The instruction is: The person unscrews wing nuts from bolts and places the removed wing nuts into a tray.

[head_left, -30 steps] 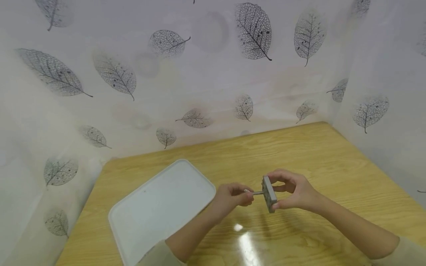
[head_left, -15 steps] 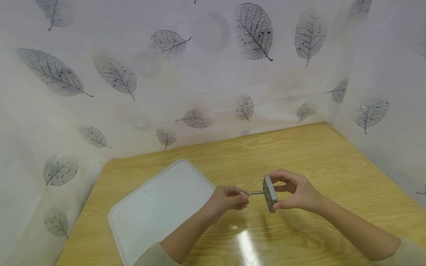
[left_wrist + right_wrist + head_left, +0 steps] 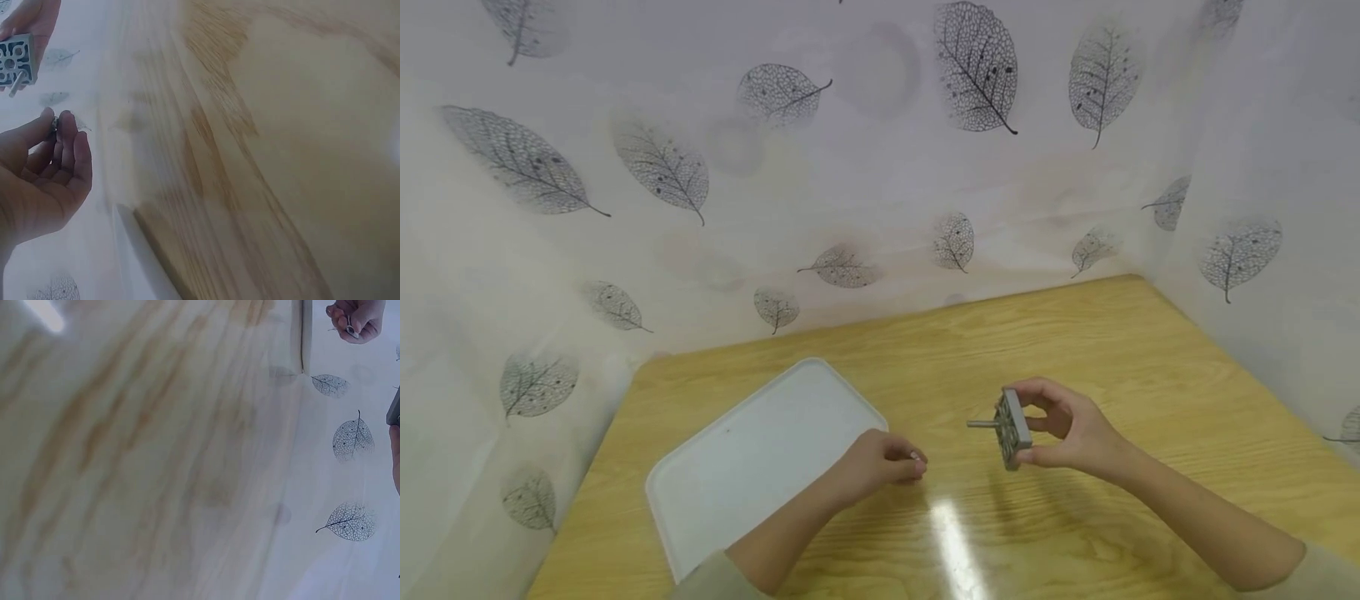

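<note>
My right hand (image 3: 1071, 427) grips a square grey metal block (image 3: 1017, 421) by its edges, thumb below and fingers above. From the block's left face, which is cut with several holes and slots, a thin metal rod (image 3: 981, 424) sticks out toward my left hand (image 3: 880, 465). Between thumb and fingertips that hand pinches a small silver metal piece (image 3: 55, 124), mostly covered; in the right wrist view the small silver piece (image 3: 350, 329) looks ring-shaped. A gap lies between it and the rod's end. Both hands are above the wooden table (image 3: 970, 358).
A white rectangular tray (image 3: 752, 458) lies on the table at the left, partly behind my left forearm. Pale cloth with a leaf print (image 3: 976, 71) hangs round the back and sides of the table. A bright light reflection crosses the table front.
My left hand has drawn away from the rod's end, leftward and slightly down, with the small silver piece in its fingers. The right hand has lifted and turned the block a little.
</note>
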Motion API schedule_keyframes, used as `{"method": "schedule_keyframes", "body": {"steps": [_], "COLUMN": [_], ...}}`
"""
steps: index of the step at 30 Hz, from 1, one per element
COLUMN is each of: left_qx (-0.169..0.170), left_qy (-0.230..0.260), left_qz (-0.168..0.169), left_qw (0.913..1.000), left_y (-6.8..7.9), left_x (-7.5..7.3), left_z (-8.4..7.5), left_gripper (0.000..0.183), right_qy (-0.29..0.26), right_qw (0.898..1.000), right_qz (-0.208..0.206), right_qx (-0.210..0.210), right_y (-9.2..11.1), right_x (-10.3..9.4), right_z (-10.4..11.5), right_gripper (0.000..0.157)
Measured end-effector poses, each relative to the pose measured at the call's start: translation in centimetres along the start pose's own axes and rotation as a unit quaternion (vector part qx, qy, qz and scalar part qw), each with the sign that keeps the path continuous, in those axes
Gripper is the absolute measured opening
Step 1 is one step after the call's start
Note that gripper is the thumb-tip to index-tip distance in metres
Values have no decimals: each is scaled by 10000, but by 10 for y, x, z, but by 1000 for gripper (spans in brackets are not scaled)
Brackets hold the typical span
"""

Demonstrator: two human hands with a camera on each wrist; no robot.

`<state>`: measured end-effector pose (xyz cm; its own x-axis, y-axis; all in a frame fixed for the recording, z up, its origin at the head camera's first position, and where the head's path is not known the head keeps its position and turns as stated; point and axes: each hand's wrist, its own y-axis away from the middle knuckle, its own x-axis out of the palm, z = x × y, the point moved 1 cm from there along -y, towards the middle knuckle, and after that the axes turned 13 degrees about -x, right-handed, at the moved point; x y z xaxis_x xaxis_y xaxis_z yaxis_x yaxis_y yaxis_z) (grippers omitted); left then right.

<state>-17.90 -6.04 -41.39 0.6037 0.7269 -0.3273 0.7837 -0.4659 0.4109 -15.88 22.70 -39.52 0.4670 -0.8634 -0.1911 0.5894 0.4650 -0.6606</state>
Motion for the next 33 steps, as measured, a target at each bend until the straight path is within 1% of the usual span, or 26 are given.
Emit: {"method": "schedule_keyframes", "body": {"steps": [5,11,13,18,21,24,26,30,33], "left_qx": [82,224,212,-22,-35,-36,-104,-260,-283], "left_qy": [-521,-1086,-1306,-1689,-1915,-2131,-2292,-2809,-3180], "left_qz": [-234,-594,-715,-869,-1012,-1292,-1539,-1982,-2143], "left_qw": [9983,9921,9886,9818,9763,9684,9611,9387,9231], "left_y": [2,5,8,15,20,22,23,22,24], "left_x": [-10,-29,-36,-51,-59,-66,-70,-75,-77], "left_z": [6,9,11,20,26,31,35,40,42], "left_gripper": [22,24,23,19,16,11,7,4,3], "right_qy": [-56,-56,-75,5,51,-1,-72,-316,-508], "right_qw": [9998,9998,9997,9999,9999,9999,9998,9981,9942], "right_qz": [53,56,81,80,74,117,189,369,523], "right_qx": [-180,-202,-200,-79,-106,-78,-15,385,795], "right_y": [-1,1,2,5,6,7,6,7,8], "right_x": [-1,-2,-2,-4,-5,-5,-6,-5,-3], "right_z": [-2,-7,-9,-16,-18,-20,-22,-26,-29], "right_gripper": [72,67,67,66,65,65,64,63,63]}}
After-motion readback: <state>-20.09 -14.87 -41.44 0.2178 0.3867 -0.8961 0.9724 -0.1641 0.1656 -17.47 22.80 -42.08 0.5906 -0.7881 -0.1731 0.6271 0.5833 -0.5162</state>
